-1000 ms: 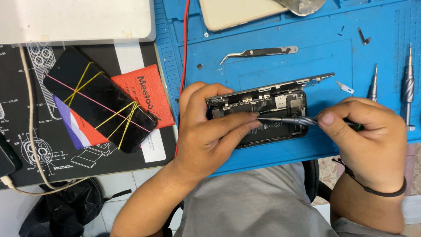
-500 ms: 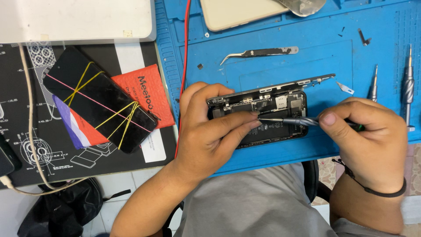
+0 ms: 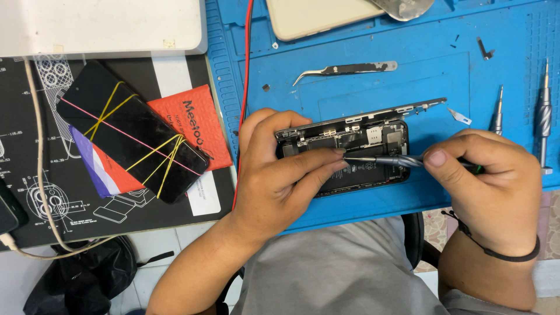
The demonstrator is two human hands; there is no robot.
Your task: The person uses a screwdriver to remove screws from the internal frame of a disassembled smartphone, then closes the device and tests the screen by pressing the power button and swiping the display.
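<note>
An opened black phone (image 3: 373, 146) lies on the blue work mat (image 3: 361, 87), its screen part tilted up along the far edge. My left hand (image 3: 280, 175) grips the phone's left end, fingers laid across its inside. My right hand (image 3: 490, 181) holds a thin grey screwdriver (image 3: 385, 160) whose tip points left into the phone's inside, just by my left fingertips.
Curved tweezers (image 3: 344, 70) lie on the mat above the phone. Two screwdrivers (image 3: 543, 116) rest at the right edge. A black phone bound with rubber bands (image 3: 131, 137) sits on a black mat at the left, beside an orange padded envelope (image 3: 189, 125). A red wire (image 3: 245, 87) runs along the mat's left edge.
</note>
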